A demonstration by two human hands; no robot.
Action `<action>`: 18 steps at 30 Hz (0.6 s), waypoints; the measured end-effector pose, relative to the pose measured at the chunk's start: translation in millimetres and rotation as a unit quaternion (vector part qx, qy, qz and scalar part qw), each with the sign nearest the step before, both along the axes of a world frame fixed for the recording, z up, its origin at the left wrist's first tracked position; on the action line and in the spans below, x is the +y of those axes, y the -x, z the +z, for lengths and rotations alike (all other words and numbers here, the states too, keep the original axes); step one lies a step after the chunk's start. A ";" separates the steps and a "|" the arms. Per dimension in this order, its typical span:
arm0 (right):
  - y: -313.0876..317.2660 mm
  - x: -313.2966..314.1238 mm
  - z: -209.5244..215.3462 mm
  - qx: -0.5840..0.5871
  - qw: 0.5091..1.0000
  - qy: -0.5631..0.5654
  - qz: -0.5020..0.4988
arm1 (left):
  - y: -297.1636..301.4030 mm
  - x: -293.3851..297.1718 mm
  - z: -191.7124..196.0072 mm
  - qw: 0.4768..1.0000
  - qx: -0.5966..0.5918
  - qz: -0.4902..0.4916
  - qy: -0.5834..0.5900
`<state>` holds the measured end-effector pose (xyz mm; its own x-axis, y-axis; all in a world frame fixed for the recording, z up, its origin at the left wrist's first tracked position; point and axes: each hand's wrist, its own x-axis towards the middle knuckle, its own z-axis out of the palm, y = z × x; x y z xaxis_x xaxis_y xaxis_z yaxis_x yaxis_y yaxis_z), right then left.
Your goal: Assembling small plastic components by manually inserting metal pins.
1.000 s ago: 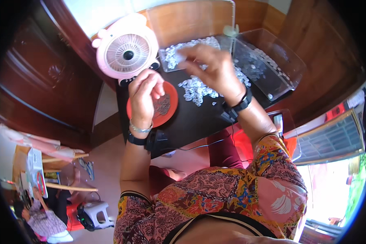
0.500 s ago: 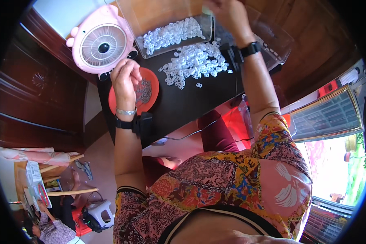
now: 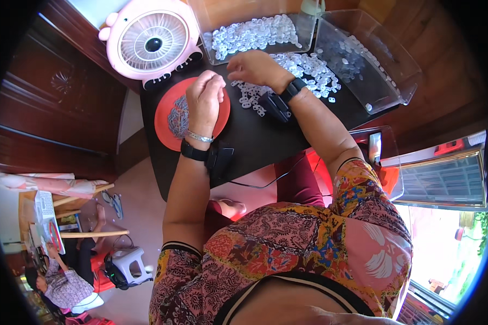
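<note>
My left hand [image 3: 204, 100] is over the right part of a red-orange plate [image 3: 164, 122], fingers curled in; anything inside them is hidden. Thin grey metal pins or nails [image 3: 177, 120] lie heaped in the plate. Just to the right, my right hand [image 3: 259, 70] hovers at the left edge of a loose pile of small white plastic pieces with holes [image 3: 315, 73]. Its fingers bend together toward the left hand, and what they may hold is too small to see. The two hands are apart.
A pink animal-shaped fan [image 3: 153, 44] stands at the far left. Behind the pile, a clear bin [image 3: 200, 40] holds more white pieces; another clear bin [image 3: 406, 100] at the right has some too. The dark table [image 3: 244, 149] has a near edge above my lap. Another person [image 3: 73, 287] sits lower left.
My right hand has come back from the far clear bins, leftward and nearer, to beside my left hand. The left hand remains curled over the plate. The whole view has shifted slightly.
</note>
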<state>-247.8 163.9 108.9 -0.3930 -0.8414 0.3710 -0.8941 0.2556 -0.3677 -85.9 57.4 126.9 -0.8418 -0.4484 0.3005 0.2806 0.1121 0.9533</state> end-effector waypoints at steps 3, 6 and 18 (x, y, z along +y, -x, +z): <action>-11.4 -8.9 -8.8 0.065 0.997 -0.028 0.014 | 3.4 -3.9 -4.3 0.998 0.025 0.019 0.056; -15.5 -16.4 -17.0 0.094 0.995 -0.041 0.013 | 3.5 -4.6 -9.4 0.994 0.007 0.030 0.100; -4.7 -3.7 -7.2 0.044 0.994 -0.095 0.032 | 2.5 -8.7 -12.6 0.989 0.006 0.063 0.133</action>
